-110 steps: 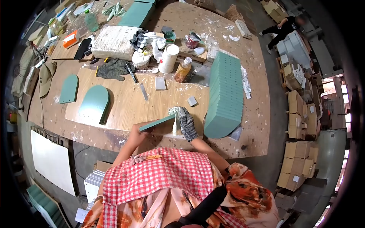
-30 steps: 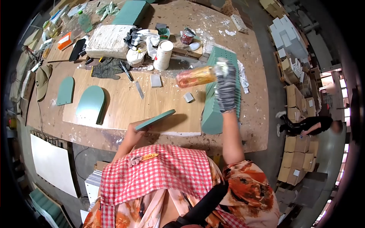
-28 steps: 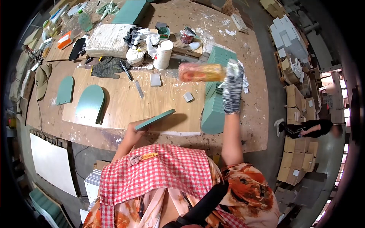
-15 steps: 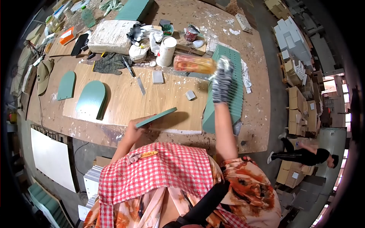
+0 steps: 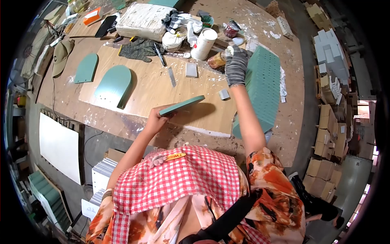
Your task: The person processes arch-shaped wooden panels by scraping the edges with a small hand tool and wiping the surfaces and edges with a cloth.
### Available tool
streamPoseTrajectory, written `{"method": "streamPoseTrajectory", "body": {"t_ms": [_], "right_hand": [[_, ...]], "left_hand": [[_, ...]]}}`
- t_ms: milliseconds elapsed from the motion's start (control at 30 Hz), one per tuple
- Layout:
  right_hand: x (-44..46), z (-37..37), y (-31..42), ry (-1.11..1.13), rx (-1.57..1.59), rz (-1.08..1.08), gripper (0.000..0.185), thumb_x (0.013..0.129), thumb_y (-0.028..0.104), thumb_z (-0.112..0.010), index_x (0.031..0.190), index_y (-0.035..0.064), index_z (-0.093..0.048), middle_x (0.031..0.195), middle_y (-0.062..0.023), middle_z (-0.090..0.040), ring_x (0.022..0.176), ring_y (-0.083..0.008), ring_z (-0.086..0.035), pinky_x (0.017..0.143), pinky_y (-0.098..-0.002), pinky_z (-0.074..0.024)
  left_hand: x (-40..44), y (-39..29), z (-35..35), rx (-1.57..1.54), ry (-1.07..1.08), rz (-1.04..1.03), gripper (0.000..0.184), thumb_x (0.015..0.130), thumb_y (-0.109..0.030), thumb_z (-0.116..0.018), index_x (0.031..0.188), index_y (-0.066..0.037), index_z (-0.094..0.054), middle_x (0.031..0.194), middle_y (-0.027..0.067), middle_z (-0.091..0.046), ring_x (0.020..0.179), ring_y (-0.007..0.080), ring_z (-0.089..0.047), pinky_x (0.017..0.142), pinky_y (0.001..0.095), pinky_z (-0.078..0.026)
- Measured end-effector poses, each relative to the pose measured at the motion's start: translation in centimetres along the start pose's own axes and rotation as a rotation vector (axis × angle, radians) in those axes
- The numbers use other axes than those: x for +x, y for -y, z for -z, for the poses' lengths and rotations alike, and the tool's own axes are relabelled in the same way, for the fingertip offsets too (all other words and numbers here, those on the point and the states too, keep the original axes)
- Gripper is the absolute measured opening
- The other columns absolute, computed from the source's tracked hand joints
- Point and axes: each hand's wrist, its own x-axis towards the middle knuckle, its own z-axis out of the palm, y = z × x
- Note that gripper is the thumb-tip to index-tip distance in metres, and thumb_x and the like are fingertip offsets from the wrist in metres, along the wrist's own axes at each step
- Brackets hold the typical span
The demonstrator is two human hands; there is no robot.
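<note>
My bare left hand (image 5: 155, 121) grips a thin green board (image 5: 181, 105) by its near end, tilted above the wooden panel. A grey striped knit glove covers my right hand (image 5: 237, 67), which is closed around a clear bottle (image 5: 217, 61) with amber contents. My fingers hide the bottle's neck, and something white shows by them. Just right of that hand stands a long row of green boards (image 5: 260, 87) with small holes. A white plastic container (image 5: 204, 44) is left of the bottle. On the panel lie a small grey block (image 5: 224, 94) and a metal blade (image 5: 172, 77).
Two round-ended green boards (image 5: 113, 87) (image 5: 86, 68) lie at the left. Behind the wooden panel (image 5: 150, 97) are a dark glove (image 5: 140, 50), a marker-like tool (image 5: 159, 55), a wrapped white block (image 5: 140, 20) and a dark red can (image 5: 232, 29). A person (image 5: 315, 203) is beyond the table's right side.
My right hand has moved the bottle from lying sideways over the row of boards to lower beside the white container. The board in my left hand stays tilted. The view has shifted; the person walked nearer.
</note>
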Motion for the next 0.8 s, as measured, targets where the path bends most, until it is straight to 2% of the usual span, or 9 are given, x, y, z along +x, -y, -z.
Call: {"method": "streamPoseTrajectory", "body": {"t_ms": [200, 267, 333, 400, 500, 667, 733, 767, 800], "right_hand": [[-7.1, 6.6, 10.7, 0.162, 0.856, 0.048, 0.012, 0.084, 0.016, -0.059, 0.092, 0.0069, -0.061, 0.088, -0.0122, -0.059, 0.084, -0.0291, -0.057, 0.080, -0.0376, -0.0465], [-11.4, 4.7, 13.3, 0.263, 0.495, 0.444, 0.020, 0.082, 0.021, -0.059, 0.098, 0.0081, -0.061, 0.095, -0.0105, -0.060, 0.097, -0.0268, -0.056, 0.091, -0.0393, -0.0419], [-15.3, 4.1, 17.1, 0.390, 0.225, 0.494, 0.028, 0.082, 0.027, -0.057, 0.104, 0.0088, -0.061, 0.107, -0.0099, -0.059, 0.111, -0.0264, -0.051, 0.103, -0.0428, -0.0310], [-15.9, 3.9, 16.7, 0.366, 0.257, 0.461, 0.030, 0.083, 0.029, -0.055, 0.105, 0.0090, -0.061, 0.112, -0.0096, -0.058, 0.115, -0.0267, -0.048, 0.106, -0.0438, -0.0261], [-15.0, 4.4, 14.5, 0.327, 0.295, 0.341, 0.028, 0.086, 0.027, -0.051, 0.105, 0.0088, -0.061, 0.116, -0.0096, -0.057, 0.118, -0.0268, -0.046, 0.107, -0.0452, -0.0237], [-14.5, 3.8, 12.6, 0.313, 0.056, 0.232, 0.026, 0.089, 0.020, -0.044, 0.105, 0.0104, -0.062, 0.110, -0.0123, -0.059, 0.115, -0.0235, -0.048, 0.106, -0.0463, -0.0248], [-15.4, 4.6, 17.7, 0.614, 0.167, 0.235, 0.028, 0.088, 0.019, -0.044, 0.109, 0.0120, -0.061, 0.113, -0.0124, -0.059, 0.117, -0.0235, -0.048, 0.107, -0.0450, -0.0237], [-16.1, 4.5, 18.3, 0.607, 0.168, 0.221, 0.028, 0.088, 0.019, -0.044, 0.109, 0.0120, -0.061, 0.113, -0.0124, -0.059, 0.117, -0.0235, -0.048, 0.107, -0.0450, -0.0237], [-16.7, 4.3, 18.8, 0.496, 0.181, 0.324, 0.029, 0.088, 0.020, -0.045, 0.110, 0.0121, -0.061, 0.114, -0.0124, -0.058, 0.119, -0.0232, -0.047, 0.108, -0.0439, -0.0234]], "left_hand": [[1.1, 0.9, 0.6, 0.135, 0.056, 0.041, 0.039, 0.073, 0.014, -0.052, 0.108, 0.002, -0.063, 0.088, 0.0028, -0.066, 0.079, 0.0076, -0.056, 0.074, 0.0211, -0.046], [1.4, 0.6, 0.6, 0.158, 0.072, 0.011, 0.029, 0.075, 0.009, -0.056, 0.103, 0.003, -0.063, 0.086, 0.0043, -0.066, 0.078, 0.0087, -0.056, 0.073, 0.0241, -0.047], [2.2, 6.9, 1.4, 0.296, -0.178, -0.235, 0.020, 0.075, 0.005, -0.060, 0.095, 0.003, -0.063, 0.083, 0.0063, -0.066, 0.078, 0.0094, -0.057, 0.073, 0.0276, -0.047], [1.1, -2.4, -0.3, 0.183, -0.075, -0.224, 0.015, 0.076, 0.003, -0.061, 0.090, 0.003, -0.063, 0.081, 0.0073, -0.066, 0.078, 0.0103, -0.057, 0.074, 0.0297, -0.048], [1.5, -1.5, 0.8, 0.324, 0.105, 0.097, 0.017, 0.075, 0.006, -0.058, 0.091, 0.003, -0.063, 0.078, 0.0055, -0.066, 0.076, 0.0088, -0.057, 0.072, 0.0267, -0.047], [2.2, 0.4, 0.9, 0.245, 0.125, 0.010, 0.026, 0.075, 0.007, -0.057, 0.099, 0.002, -0.064, 0.084, 0.0074, -0.068, 0.081, 0.0110, -0.060, 0.075, 0.0271, -0.047], [1.7, 0.5, 0.4, 0.353, -0.010, -0.300, 0.030, 0.075, 0.006, -0.057, 0.104, 0.001, -0.062, 0.093, 0.0102, -0.067, 0.089, 0.0156, -0.062, 0.080, 0.0300, -0.048], [1.1, 0.5, 0.5, 0.868, -0.027, -0.556, 0.031, 0.076, 0.005, -0.056, 0.106, 0.001, -0.061, 0.101, 0.0144, -0.066, 0.095, 0.0196, -0.061, 0.083, 0.0333, -0.048], [1.2, 0.5, 0.7, 0.876, -0.017, -0.561, 0.031, 0.076, 0.005, -0.056, 0.106, 0.001, -0.061, 0.101, 0.0144, -0.066, 0.095, 0.0196, -0.061, 0.083, 0.0333, -0.048]]}}
